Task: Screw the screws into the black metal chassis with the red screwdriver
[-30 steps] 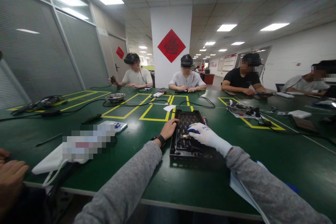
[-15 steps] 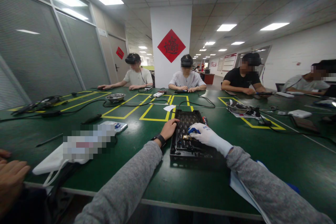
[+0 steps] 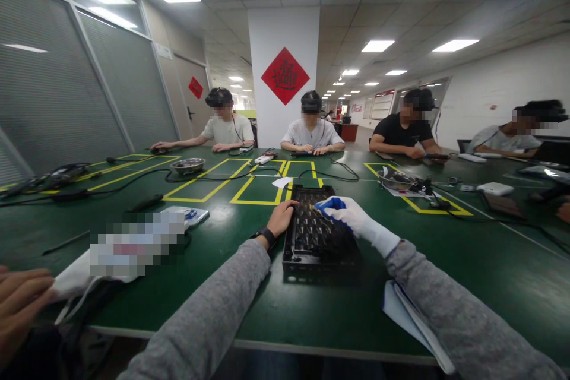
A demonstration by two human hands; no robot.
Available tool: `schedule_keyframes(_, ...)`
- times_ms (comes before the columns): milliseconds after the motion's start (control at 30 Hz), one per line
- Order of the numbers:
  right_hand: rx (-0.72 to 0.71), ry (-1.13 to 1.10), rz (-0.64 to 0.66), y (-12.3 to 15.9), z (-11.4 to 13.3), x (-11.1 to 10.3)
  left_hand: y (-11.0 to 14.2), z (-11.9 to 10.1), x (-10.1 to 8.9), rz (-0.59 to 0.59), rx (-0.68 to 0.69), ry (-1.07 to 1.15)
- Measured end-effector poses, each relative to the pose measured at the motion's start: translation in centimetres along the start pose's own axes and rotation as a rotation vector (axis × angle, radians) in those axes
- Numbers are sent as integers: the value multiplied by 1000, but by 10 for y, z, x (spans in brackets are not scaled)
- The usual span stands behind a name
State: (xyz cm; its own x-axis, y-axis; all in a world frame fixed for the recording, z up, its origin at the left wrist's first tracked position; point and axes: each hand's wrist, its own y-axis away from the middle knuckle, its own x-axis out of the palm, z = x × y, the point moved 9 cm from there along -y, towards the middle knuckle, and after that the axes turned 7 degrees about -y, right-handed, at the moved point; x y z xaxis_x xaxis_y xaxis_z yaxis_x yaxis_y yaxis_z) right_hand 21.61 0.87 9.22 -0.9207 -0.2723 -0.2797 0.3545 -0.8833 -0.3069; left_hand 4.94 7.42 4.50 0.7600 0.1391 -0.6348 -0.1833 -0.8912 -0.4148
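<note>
A black case [image 3: 291, 260] with rows of small shiny metal pieces in its slots lies open on the green table in front of me. My left hand [image 3: 280, 218], bare with a dark band at the wrist, grips the case's left rim with its fingers. Over the upper right part of the case is my right hand [image 3: 347, 214], in a white glove with blue fingertips. Its thumb and fingers pinch a small brass-coloured piece [image 3: 317, 206], mostly covered by the glove. The exact kind of this piece cannot be made out.
A white and blue cloth [image 3: 407, 314] lies by my right forearm. To the left are a screwdriver-like tool [image 3: 146, 203], a bagged item [image 3: 196, 217] and another person's hand [image 3: 22, 297]. Metal bowls [image 3: 187, 165], cables and yellow tape lie farther back; several people sit opposite.
My right hand has moved up and away along the case, its fingertips lifting with the brass-coloured piece from the middle rows. My left hand stays at the rim. The view has shifted slightly.
</note>
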Motion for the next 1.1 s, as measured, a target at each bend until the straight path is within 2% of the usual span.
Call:
schedule_keyframes(100, 76, 9, 296, 15, 13, 27, 0, 2, 0, -16, -22, 5)
schedule_keyframes(167, 65, 132, 352, 24, 19, 36, 0, 3, -1, -31, -32, 0)
schedule_keyframes(333, -42, 306, 370, 33, 27, 48, -1, 4, -1, -31, -17, -5)
schedule_keyframes(433, -32, 295, 403, 34, 25, 52, -1, 3, -1, -12, -13, -9)
schedule_keyframes(700, -45, 371, 390, 38, 22, 58, -3, 0, -3, -13, -5, -56)
schedule_keyframes(933, 89, 320, 427, 37, 10, 60, -2, -4, -4, -11, 25, -75)
schedule_keyframes(1100, 21, 374, 431, 35, 16, 58, 0, -4, -4, 1, 15, -71)
